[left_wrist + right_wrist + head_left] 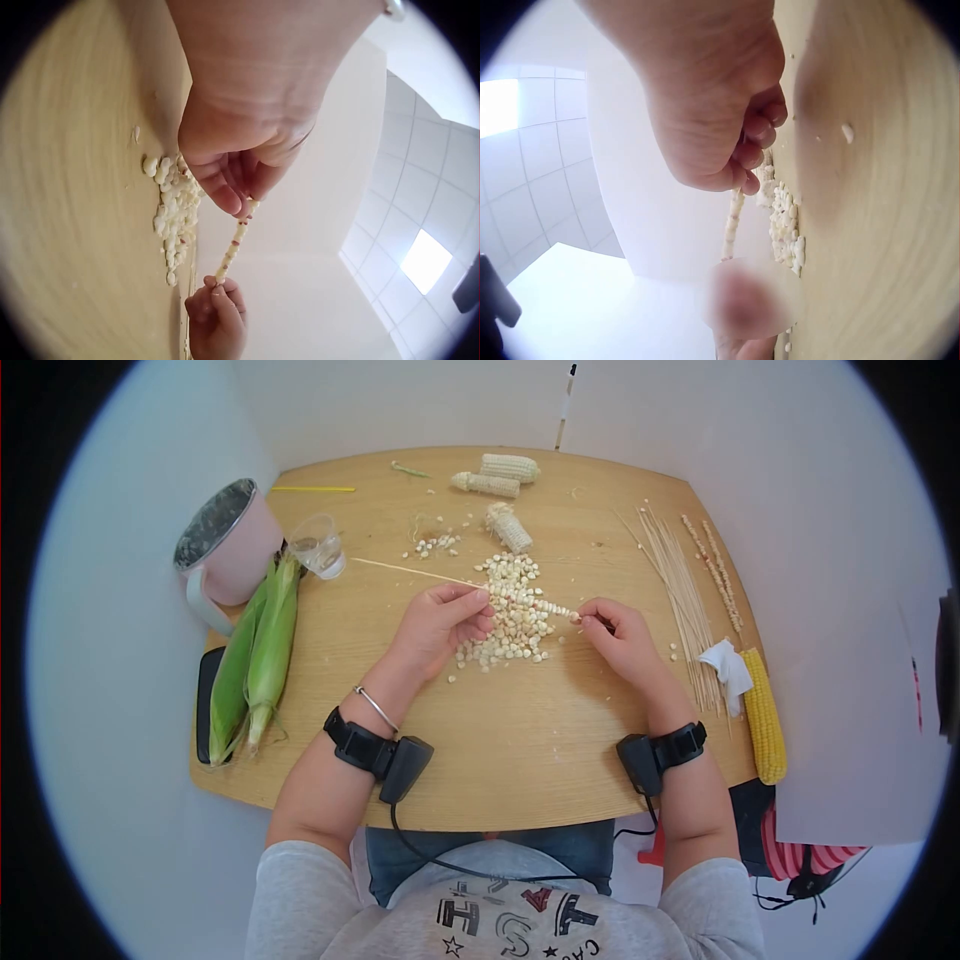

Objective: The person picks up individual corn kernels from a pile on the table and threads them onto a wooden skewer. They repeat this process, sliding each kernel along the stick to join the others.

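Note:
A thin wooden skewer strung with pale corn kernels (pixel 548 606) stretches between both hands over the table. My left hand (pixel 438 625) pinches it between thumb and fingers, and its bare stick end points out to the upper left. At the other end, the thumb and fingers of my right hand (pixel 622 644) pinch the last kernels. Reddish marks show on the strung kernels (pixel 232 244) in the left wrist view. Beneath the skewer lies a pile of loose kernels (pixel 500 648). The right wrist view shows the right fingers curled, partly hiding that end.
Stripped cobs (pixel 510 528) lie behind the pile. To the left are husked green corn ears (pixel 270 660), a clear cup (pixel 318 547) and a pink pot (pixel 240 550). On the right lie bare skewers (pixel 685 610), filled skewers (pixel 718 575), a tissue (pixel 727 668) and a yellow cob (pixel 764 720).

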`<state>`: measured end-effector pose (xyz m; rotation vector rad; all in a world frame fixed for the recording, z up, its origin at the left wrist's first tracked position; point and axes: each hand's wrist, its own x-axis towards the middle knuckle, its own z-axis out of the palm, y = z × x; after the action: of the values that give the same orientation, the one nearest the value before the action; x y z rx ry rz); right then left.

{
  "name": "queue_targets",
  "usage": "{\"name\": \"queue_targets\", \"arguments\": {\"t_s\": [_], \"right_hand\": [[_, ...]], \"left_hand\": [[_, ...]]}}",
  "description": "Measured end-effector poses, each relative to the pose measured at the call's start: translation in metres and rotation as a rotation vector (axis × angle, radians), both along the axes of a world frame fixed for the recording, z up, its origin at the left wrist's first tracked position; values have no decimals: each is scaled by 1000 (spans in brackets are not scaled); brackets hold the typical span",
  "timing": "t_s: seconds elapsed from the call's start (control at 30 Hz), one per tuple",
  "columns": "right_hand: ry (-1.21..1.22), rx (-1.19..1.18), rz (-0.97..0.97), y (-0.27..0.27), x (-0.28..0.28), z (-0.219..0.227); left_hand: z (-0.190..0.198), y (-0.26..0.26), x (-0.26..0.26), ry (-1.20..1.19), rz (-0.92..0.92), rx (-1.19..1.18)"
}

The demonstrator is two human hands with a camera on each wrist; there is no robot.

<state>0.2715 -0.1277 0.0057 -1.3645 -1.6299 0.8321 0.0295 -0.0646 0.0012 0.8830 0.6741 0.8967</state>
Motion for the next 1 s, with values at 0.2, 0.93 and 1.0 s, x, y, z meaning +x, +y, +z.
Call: {"name": "queue_targets", "arguments": {"t_s": [0.2, 0.93, 1.0], "right_hand": [[-31, -13, -19, 2, 3, -1], [-33, 89, -214, 7, 14, -8], [-41, 83, -214, 6, 14, -7]], "left_hand": [[1, -2, 2, 75, 8, 30], [-20, 7, -7, 1030, 222, 1112], [-19, 7, -7, 1027, 208, 1090]]}}
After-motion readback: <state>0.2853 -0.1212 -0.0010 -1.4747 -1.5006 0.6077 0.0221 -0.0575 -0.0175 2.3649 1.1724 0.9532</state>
